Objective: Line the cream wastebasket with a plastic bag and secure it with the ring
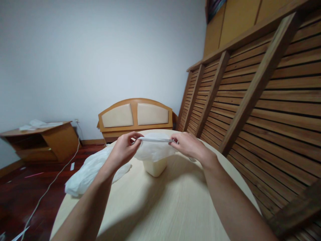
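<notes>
A white plastic bag point(154, 150) is stretched between my two hands, its upper edge pulled into a taut band. My left hand point(126, 145) pinches one end of that edge, and my right hand point(187, 144) pinches the other. Beneath the bag stands a cream-coloured bin point(155, 167) on the round table point(180, 204). The bag hangs over the bin's upper part and hides its rim. Left of the bin, partly behind my left forearm, lies a crumpled heap of white plastic bags point(87, 170).
A slatted wooden bed frame point(245, 110) leans along the right side. Beyond the table is a headboard with padded panels point(135, 115). At the left, a low wooden cabinet point(57, 140) carries white sheets, and a cable point(60, 172) crosses the dark floor.
</notes>
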